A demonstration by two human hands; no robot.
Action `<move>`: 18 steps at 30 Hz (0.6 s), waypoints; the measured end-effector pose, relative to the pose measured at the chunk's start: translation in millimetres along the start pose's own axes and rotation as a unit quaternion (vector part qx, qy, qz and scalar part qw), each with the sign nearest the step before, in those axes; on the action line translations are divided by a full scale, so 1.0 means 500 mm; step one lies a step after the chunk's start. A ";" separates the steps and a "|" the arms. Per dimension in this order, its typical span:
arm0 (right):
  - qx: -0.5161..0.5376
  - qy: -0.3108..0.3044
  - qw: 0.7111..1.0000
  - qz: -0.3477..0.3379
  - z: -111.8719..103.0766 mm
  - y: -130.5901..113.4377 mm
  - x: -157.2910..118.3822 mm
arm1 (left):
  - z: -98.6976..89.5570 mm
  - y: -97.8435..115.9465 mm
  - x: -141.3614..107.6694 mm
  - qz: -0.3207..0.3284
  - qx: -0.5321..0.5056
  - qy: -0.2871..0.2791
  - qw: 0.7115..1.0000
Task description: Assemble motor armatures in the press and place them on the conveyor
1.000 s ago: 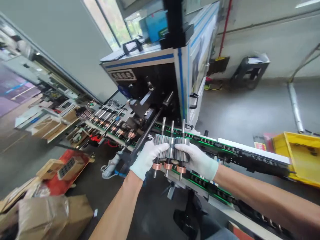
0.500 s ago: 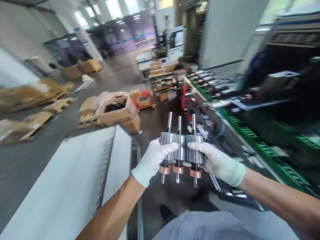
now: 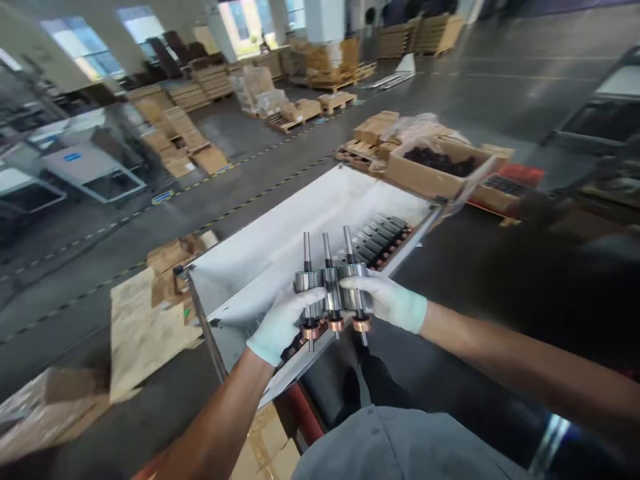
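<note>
Three motor armatures [image 3: 332, 288], with steel shafts, slotted cores and copper commutators, are pressed side by side between my two gloved hands. My left hand [image 3: 284, 319] grips the left end of the row, thumb across the front. Around the right end my right hand [image 3: 384, 296] is closed, its thumb also in front. The shafts point up and away, commutators toward me. Behind and below them is a white bin [image 3: 270, 233], in which more armatures [image 3: 376, 241] lie in a row along the near side. My hands and the held armatures hide part of that row.
Beyond the bin's right end stands a cardboard box [image 3: 425, 175] of dark parts on a pallet. Flattened cardboard [image 3: 150, 327] lies on the floor at left. A carton [image 3: 265, 447] sits below the bin's near edge. Pallets [image 3: 337, 101] stand farther back.
The view has swung left, from the green conveyor side to the white bin. Both hands still hold the three armatures, now in front of the bin's near side.
</note>
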State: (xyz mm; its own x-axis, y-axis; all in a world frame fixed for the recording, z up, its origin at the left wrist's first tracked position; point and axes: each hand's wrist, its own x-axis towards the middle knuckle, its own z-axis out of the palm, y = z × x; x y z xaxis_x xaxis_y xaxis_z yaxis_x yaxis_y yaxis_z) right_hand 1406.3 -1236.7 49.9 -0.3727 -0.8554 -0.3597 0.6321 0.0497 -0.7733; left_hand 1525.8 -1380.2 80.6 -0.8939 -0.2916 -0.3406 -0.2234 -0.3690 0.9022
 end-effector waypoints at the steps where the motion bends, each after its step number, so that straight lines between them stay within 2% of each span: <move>1: -0.010 -0.026 0.999 0.016 0.014 -0.001 0.065 | -0.043 0.003 0.009 0.008 -0.002 0.034 0.999; 3: -0.023 -0.068 0.997 0.036 0.037 0.016 0.194 | -0.127 -0.003 0.025 0.021 0.003 0.097 0.995; 5: -0.035 -0.103 0.991 0.074 0.053 0.057 0.314 | -0.205 -0.027 0.041 0.017 0.004 0.164 0.986; 7: -0.048 -0.126 0.983 0.128 0.064 0.117 0.414 | -0.276 -0.073 0.056 0.002 -0.008 0.219 0.976; 9: -0.058 -0.141 0.971 0.184 0.071 0.187 0.489 | -0.339 -0.136 0.068 -0.012 -0.031 0.259 0.965; 11: -0.075 -0.138 0.960 0.233 0.076 0.259 0.541 | -0.392 -0.205 0.074 -0.043 -0.065 0.297 0.952; 14: -0.109 -0.118 0.945 0.285 0.080 0.354 0.584 | -0.450 -0.299 0.072 -0.110 -0.113 0.340 0.927; 18: -0.146 -0.097 0.936 0.304 0.082 0.441 0.605 | -0.502 -0.379 0.065 -0.159 -0.132 0.370 0.906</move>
State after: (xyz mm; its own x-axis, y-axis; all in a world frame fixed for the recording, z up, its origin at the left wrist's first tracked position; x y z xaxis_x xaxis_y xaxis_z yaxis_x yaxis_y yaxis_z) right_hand 1460.9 -1505.6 -208.2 0.1446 -0.6992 -0.7001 0.4634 0.6730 -0.5764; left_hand 1636.6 -1541.3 -167.9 -0.2740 -0.6087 -0.7446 -0.2362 -0.7079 0.6656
